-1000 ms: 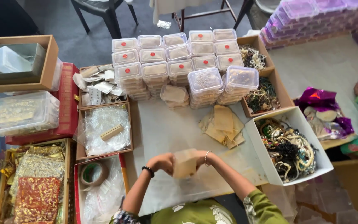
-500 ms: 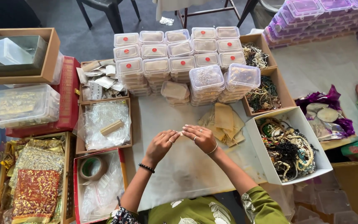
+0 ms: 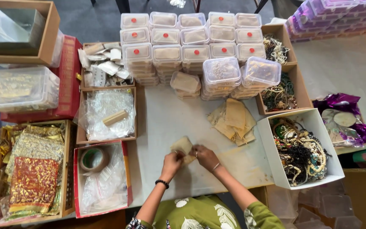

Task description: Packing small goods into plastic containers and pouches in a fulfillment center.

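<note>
Head view: left hand (image 3: 172,160) and right hand (image 3: 204,156) both pinch one small beige cloth pouch (image 3: 182,146), held just above the tabletop (image 3: 166,118). Step in hand, as I judge it: working the pouch mouth (contents not visible). More pouches (image 3: 233,121) lie near; jewellery box (image 3: 314,127) to the right.
</note>
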